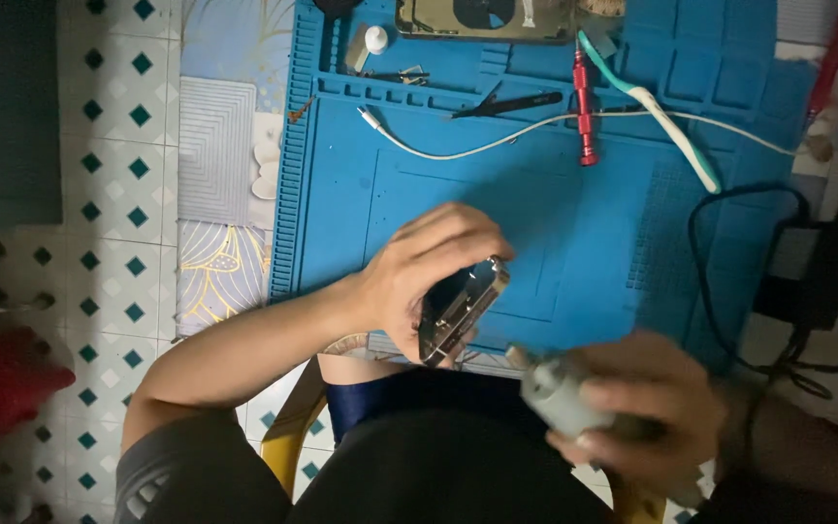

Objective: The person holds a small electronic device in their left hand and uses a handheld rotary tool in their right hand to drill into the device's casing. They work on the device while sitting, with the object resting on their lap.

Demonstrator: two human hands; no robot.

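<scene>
My left hand (pixel 419 272) grips a smartphone (pixel 460 309) with a shiny metal frame, held on edge above the near border of the blue work mat (pixel 535 223). My right hand (pixel 642 403) is closed around a small grey cylindrical tool (pixel 553 391), blurred, whose tip points toward the phone's lower end. The two hands are close together over my lap.
On the mat lie a white cable (pixel 467 147), a red screwdriver (pixel 584 107), black tweezers (pixel 511 104), a teal-and-white toothbrush (pixel 661 116) and another opened phone body (pixel 482 17) at the far edge. A black power adapter (pixel 812 272) with cords sits at right. Tiled floor lies at left.
</scene>
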